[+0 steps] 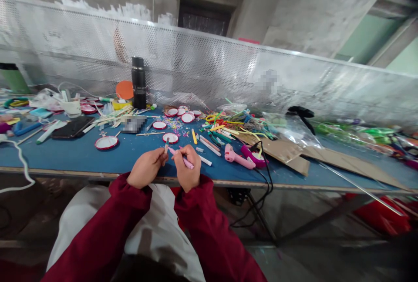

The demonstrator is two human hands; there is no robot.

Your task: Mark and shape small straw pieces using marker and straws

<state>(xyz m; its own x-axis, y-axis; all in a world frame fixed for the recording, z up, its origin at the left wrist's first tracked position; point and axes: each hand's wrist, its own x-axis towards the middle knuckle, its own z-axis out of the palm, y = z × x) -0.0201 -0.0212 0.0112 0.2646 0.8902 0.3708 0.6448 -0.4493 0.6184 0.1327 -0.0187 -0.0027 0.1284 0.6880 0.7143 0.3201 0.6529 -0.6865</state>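
Observation:
At the table's front edge, my left hand (147,168) pinches a small flat stick (166,146) upright, its upper part coloured dark green. Beside it, my right hand (189,169) is closed round a pink marker pen (187,163), whose tip end points toward the stick. Whether the tip touches the stick I cannot tell. Just beyond my hands lies a round white disc with a red rim (170,138). Right of my right hand are a white marker (205,160) and a yellow marker (194,136).
A pink glue gun (240,158) with a black cable lies right, before a purple roll-like object (254,156). Farther right are cardboard sheets (287,153) and plastic bags. A black bottle (139,86) stands at the back; a dark phone (73,128) lies left.

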